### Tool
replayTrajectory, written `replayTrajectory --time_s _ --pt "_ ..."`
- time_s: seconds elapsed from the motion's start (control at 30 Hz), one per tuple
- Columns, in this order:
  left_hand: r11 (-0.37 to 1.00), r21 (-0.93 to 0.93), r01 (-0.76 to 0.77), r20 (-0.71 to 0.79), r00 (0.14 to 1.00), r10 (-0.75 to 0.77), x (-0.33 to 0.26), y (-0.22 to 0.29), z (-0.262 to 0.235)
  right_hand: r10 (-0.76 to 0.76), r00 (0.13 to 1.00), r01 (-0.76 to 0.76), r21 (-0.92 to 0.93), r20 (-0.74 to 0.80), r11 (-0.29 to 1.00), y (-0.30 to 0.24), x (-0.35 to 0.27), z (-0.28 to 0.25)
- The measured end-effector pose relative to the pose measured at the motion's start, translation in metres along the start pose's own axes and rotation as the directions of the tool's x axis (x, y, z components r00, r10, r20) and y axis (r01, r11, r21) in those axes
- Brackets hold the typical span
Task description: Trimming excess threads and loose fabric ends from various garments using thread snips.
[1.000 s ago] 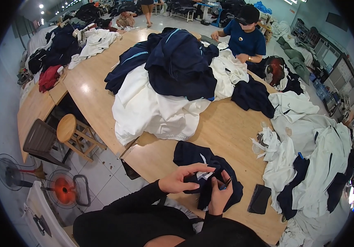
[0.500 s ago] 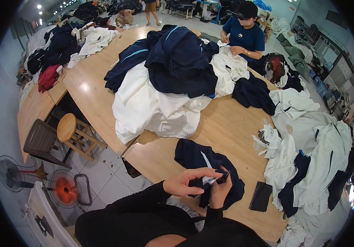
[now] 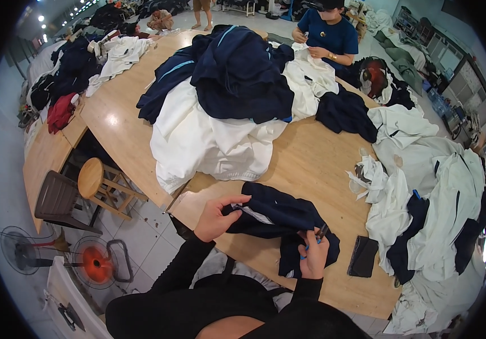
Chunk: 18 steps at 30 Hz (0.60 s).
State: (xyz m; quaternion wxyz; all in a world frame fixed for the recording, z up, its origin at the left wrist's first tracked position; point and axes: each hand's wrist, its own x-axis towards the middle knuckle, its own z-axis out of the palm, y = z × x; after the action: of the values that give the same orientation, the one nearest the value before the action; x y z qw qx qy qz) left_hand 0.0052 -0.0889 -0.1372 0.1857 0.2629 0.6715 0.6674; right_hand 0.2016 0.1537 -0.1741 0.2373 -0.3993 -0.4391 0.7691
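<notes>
A navy garment (image 3: 277, 212) with a pale inner strip showing lies on the table in front of me. My left hand (image 3: 216, 217) has its left end between thumb and index finger. My right hand (image 3: 314, 255) is closed at the garment's right side around a small blue-and-dark tool (image 3: 322, 230) that looks like thread snips. The right fingertips touch the navy cloth. Part of the tool is hidden in the palm.
Beyond the garment rises a pile of navy (image 3: 243, 79) and white clothes (image 3: 209, 147). A dark flat pouch (image 3: 362, 256) lies right of my hand, beside heaped white garments (image 3: 446, 192). A co-worker (image 3: 329, 39) handles white cloth across the table. A stool (image 3: 91, 178) and fans stand left.
My left hand has moved left and away from the right hand, drawing the navy garment out sideways. My right hand has shifted slightly right and down, with the blue part of the tool now showing.
</notes>
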Motion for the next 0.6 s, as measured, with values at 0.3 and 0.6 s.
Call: replayTrajectory --time_s 0.3,0.6 --pt "0.99 0.114 0.084 0.008 0.996 -0.086 -0.004 -0.025 0.002 -0.154 0.988 0.153 -0.251 0.016 0.956 0.045 0.025 0.0" --pt "1.0 -0.008 0.013 0.096 0.995 -0.012 -0.006 -0.02 0.022 -0.224 0.968 0.25 -0.325 0.115 0.912 0.073 0.021 0.025"
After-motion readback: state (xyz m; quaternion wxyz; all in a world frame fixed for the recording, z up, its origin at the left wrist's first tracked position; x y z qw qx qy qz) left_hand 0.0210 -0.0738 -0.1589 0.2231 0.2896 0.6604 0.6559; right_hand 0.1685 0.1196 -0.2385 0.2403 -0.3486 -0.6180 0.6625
